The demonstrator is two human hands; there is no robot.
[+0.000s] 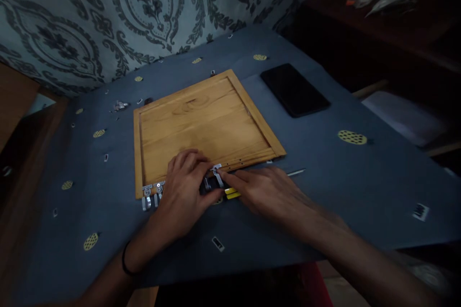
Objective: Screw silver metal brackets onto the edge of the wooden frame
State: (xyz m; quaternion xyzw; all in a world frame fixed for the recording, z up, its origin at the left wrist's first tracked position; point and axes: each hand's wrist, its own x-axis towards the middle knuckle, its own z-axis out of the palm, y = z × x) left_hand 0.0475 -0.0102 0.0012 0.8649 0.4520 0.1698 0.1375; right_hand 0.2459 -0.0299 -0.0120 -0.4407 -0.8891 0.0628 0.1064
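A framed wooden panel [198, 120] lies flat on the table, with metal hooks [147, 196] fixed along its near edge at the left. My left hand [183, 196] rests over that edge, thumb and index finger closed about a metal hook [218, 176]. Beside it, my right hand [268, 192] touches the same hook's plate with its index fingertip. Under the curled fingers of the right hand is a screwdriver; its yellow handle [232, 193] shows at the left and its shaft [297, 171] at the right. Several small holes run along the edge farther right.
A black tablet-like slab [295, 89] lies right of the panel. Small metal pieces [120, 105] sit in a pile to the left, on the blue patterned tablecloth [118, 230]. A patterned curtain-like surface [151, 5] stands behind, and dark shelves [389, 33] flank the right.
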